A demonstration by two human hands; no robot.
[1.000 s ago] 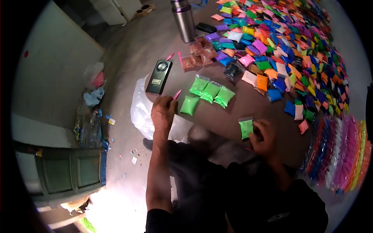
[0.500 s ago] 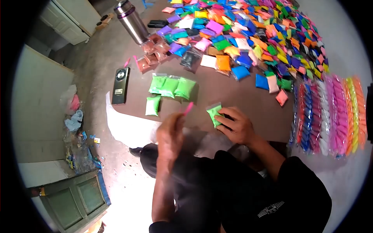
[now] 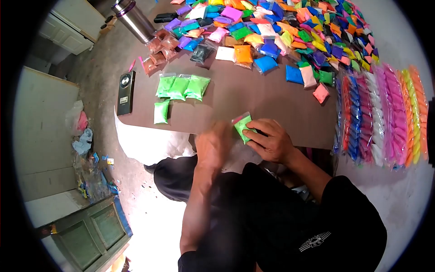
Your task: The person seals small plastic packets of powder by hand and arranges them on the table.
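Note:
A small bright green packet (image 3: 244,129) in clear film is pinched in my right hand (image 3: 270,141), above the front edge of the table. A pinkish-red line crosses the top of this packet. My left hand (image 3: 212,144) is just left of the packet, its fingers smeared by motion, so what they hold cannot be made out. Further left on the table lie three similar green packets (image 3: 180,87) side by side, with a single green packet (image 3: 161,111) below them.
A large heap of multicoloured packets (image 3: 290,36) covers the back of the brown table (image 3: 235,93). Long sleeves of coloured packets (image 3: 376,115) lie at the right. At the left are a phone (image 3: 125,93), brown packets (image 3: 159,51) and a steel flask (image 3: 135,21). White sheeting (image 3: 149,143) hangs by the front edge.
My left hand has moved right, close to the green packet. The pink strip it held out before now shows no longer in its fingers; pinkish-red appears at the packet's top. The view has shifted.

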